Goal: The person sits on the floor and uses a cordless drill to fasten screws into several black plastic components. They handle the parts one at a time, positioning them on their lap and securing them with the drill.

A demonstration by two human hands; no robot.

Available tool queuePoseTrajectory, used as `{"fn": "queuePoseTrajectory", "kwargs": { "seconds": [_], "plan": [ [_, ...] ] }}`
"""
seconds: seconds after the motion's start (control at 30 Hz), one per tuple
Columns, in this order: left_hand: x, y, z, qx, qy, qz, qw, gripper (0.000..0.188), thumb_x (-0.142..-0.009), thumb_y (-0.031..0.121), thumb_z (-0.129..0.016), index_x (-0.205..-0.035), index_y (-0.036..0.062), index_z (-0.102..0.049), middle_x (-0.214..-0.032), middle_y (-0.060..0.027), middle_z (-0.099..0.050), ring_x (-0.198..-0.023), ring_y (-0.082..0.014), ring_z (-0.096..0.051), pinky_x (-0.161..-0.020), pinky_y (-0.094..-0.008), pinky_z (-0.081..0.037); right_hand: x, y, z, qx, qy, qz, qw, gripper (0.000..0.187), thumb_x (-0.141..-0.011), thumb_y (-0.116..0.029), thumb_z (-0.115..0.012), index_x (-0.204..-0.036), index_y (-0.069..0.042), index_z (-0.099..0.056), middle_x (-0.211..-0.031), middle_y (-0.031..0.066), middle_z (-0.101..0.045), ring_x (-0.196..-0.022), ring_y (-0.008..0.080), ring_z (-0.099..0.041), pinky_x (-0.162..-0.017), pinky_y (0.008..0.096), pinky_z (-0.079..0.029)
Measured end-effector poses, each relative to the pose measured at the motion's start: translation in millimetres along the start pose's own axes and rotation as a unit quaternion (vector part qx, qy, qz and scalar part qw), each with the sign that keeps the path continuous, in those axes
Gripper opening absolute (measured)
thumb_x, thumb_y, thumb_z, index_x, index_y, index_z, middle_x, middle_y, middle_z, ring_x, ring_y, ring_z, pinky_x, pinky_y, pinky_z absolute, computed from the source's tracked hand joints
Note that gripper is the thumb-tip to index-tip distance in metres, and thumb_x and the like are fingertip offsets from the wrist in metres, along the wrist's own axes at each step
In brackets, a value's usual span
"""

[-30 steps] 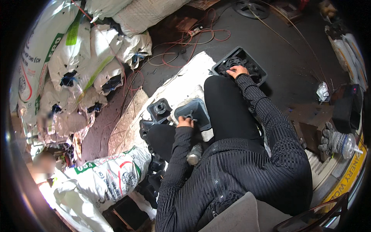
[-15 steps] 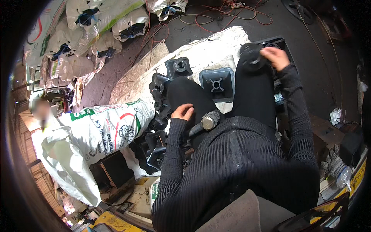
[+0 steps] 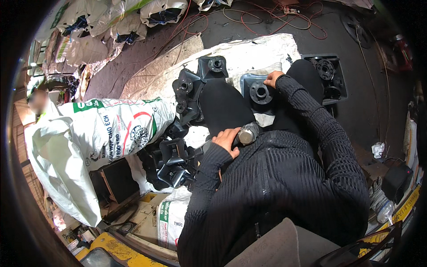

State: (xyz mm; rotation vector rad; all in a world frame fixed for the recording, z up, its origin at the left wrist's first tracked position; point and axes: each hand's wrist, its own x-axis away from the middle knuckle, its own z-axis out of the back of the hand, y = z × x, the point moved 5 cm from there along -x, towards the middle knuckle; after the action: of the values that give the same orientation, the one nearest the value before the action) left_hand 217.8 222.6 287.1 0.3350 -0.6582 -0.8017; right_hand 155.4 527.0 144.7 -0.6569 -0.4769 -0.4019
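Note:
Between my knees sits a dark square funnel-shaped housing (image 3: 245, 80) with a flat rim. A black round flange (image 3: 261, 92) with a raised centre hub and bolt holes is on top of it. My right hand (image 3: 273, 78) pinches the flange's upper right edge with thumb and fingers. Across my left thigh lies a hammer (image 3: 248, 134), its blunt metal head toward my lap. My left hand (image 3: 227, 141) is closed over its handle just behind the head; the fingers hide part of the handle.
Right of my knee, a black tray (image 3: 340, 84) holds several round flanges. Assembled housings (image 3: 189, 91) stand on the white sheet (image 3: 271, 49) to the left, with more housings (image 3: 173, 153) piled nearer. A white sack (image 3: 120, 129) lies farther left, near another person. Hoses (image 3: 249, 20) coil on the floor.
My right hand has brought the flange from above my right knee, leftward onto the housing. My left hand has moved down from the thigh onto the hammer's handle. The view has shifted slightly.

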Motion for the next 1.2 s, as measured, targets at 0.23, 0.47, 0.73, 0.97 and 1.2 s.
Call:
{"fn": "queuePoseTrajectory", "kwargs": {
  "seconds": [0.23,0.47,0.73,0.97,1.2],
  "plan": [
    [-32.1,8.7,-11.6,-0.069,0.010,0.034,0.997,0.069,-0.062,0.019,-0.068,-0.125,0.0141,-0.040,-0.101,-0.0126,-0.050,-0.090,-0.0333,-0.054,-0.079,-0.0421,-0.046,20.1,-0.7,-6.1,0.024,0.071,-0.109,0.991,0.035,-0.078,-0.032,-0.060,-0.097,-0.002,-0.064,-0.098,0.0203,-0.061,-0.093,0.0324,-0.060,-0.082,0.0381,-0.047],
    [-27.8,7.6,7.1,0.052,-0.075,-0.008,0.996,0.069,-0.069,0.020,-0.061,-0.132,0.0120,-0.034,-0.120,-0.0149,-0.050,-0.103,-0.0293,-0.055,-0.086,-0.0386,-0.046,51.8,1.0,16.9,-0.180,0.138,0.011,0.974,0.036,-0.082,-0.024,-0.050,-0.107,0.000,-0.059,-0.093,0.0189,-0.063,-0.085,0.0291,-0.061,-0.075,0.0370,-0.049],
    [-7.1,27.4,69.7,0.509,0.025,-0.044,0.859,0.087,-0.063,0.004,-0.076,-0.135,0.0061,-0.027,-0.122,-0.0072,-0.049,-0.098,-0.0183,-0.056,-0.087,-0.0278,-0.045,136.2,-20.1,12.2,-0.767,-0.150,0.081,0.618,0.037,-0.090,-0.013,-0.048,-0.123,-0.003,-0.038,-0.101,0.0122,-0.057,-0.057,0.0058,-0.049,-0.044,0.0163,-0.038],
    [-29.7,51.1,84.8,0.250,0.054,-0.135,0.957,0.076,-0.067,0.021,-0.076,-0.131,0.0060,-0.036,-0.125,-0.0093,-0.048,-0.106,-0.0215,-0.053,-0.090,-0.0313,-0.042,155.1,-17.1,-0.2,-0.772,-0.152,0.044,0.616,0.023,-0.086,-0.010,-0.057,-0.105,0.001,-0.056,-0.086,0.0086,-0.061,-0.061,0.0054,-0.054,-0.043,0.0144,-0.041],
    [-33.1,46.9,83.1,0.217,0.072,-0.143,0.963,0.066,-0.069,0.028,-0.074,-0.125,0.0075,-0.045,-0.129,-0.0103,-0.046,-0.114,-0.0238,-0.049,-0.095,-0.0329,-0.039,152.2,-14.2,1.4,-0.742,-0.179,0.068,0.643,0.022,-0.085,-0.008,-0.057,-0.104,0.002,-0.057,-0.086,0.0072,-0.060,-0.058,0.0030,-0.053,-0.044,0.0129,-0.042]
  ]
}}
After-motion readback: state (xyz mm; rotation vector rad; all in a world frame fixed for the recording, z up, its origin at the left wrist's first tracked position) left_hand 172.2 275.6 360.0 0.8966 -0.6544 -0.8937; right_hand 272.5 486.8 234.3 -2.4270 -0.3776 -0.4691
